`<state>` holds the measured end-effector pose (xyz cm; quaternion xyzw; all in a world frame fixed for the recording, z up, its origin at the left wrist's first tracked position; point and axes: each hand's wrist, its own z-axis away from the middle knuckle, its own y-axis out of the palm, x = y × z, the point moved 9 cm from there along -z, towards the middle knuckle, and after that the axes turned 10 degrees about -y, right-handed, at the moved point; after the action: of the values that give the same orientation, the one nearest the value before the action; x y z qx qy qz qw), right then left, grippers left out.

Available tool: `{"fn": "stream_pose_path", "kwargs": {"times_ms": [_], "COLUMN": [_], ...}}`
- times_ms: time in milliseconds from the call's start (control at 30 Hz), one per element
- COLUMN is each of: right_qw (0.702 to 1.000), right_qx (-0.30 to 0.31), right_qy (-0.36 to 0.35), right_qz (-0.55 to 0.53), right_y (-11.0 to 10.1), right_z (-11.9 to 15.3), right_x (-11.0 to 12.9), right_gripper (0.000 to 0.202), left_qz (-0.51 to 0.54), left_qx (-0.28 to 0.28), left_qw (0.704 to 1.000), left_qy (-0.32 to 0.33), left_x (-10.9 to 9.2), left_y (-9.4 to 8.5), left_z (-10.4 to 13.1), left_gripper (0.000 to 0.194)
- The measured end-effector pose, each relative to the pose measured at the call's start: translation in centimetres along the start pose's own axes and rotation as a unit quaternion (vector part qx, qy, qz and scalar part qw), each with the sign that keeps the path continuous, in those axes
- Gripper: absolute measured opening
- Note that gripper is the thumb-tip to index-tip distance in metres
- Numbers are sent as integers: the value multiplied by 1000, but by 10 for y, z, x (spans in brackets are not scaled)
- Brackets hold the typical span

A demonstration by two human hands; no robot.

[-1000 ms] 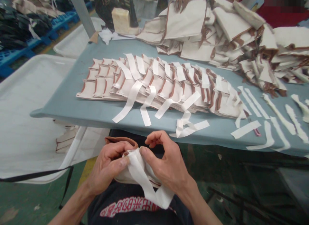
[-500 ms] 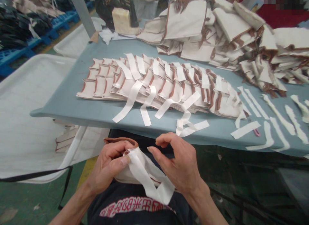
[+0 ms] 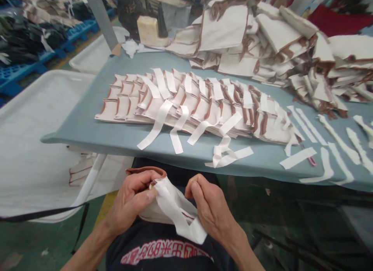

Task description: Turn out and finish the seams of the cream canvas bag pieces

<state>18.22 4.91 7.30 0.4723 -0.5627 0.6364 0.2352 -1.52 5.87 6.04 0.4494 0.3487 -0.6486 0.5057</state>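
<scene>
My left hand is closed on a cream fabric piece with brown edging, its thumb pressing near the top edge. The brown-bound edge curls above my fingers. From beside that thumb a white fabric strip hangs down over the piece and folds back near my lap. To its right, my right hand is raised with thumb and fingers pinched together. Whatever lies between those fingertips, if anything, is too small to make out.
Before me stands a blue-grey covered table with rows of brown-edged cream pieces and loose white strips. A heap of similar pieces lies at the back. White tubs stand at left; a pink-handled tool lies at right.
My right hand has come down slightly, and its thumb and fingers have closed from a loose gap into a pinch. My left hand keeps its hold on the fabric piece.
</scene>
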Motion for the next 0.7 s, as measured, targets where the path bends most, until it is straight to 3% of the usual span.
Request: {"fn": "stream_pose_path", "kwargs": {"times_ms": [133, 233, 400, 700], "right_qw": [997, 997, 998, 998], "right_qx": [36, 62, 38, 9], "right_qy": [19, 37, 41, -4], "right_qz": [-66, -38, 21, 61], "right_y": [-1, -1, -1, 8], "right_z": [13, 22, 24, 20], "right_x": [1, 7, 13, 19], "right_gripper": [18, 24, 36, 27], "left_qz": [-7, -36, -68, -30], "left_qx": [0, -16, -18, -23], "left_qw": [1000, 999, 997, 998], "left_qy": [-7, 4, -12, -49], "left_x": [-1, 1, 15, 21], "left_y": [0, -4, -6, -7], "left_z": [-3, -6, -10, -9], "left_gripper": [32, 39, 49, 48]}}
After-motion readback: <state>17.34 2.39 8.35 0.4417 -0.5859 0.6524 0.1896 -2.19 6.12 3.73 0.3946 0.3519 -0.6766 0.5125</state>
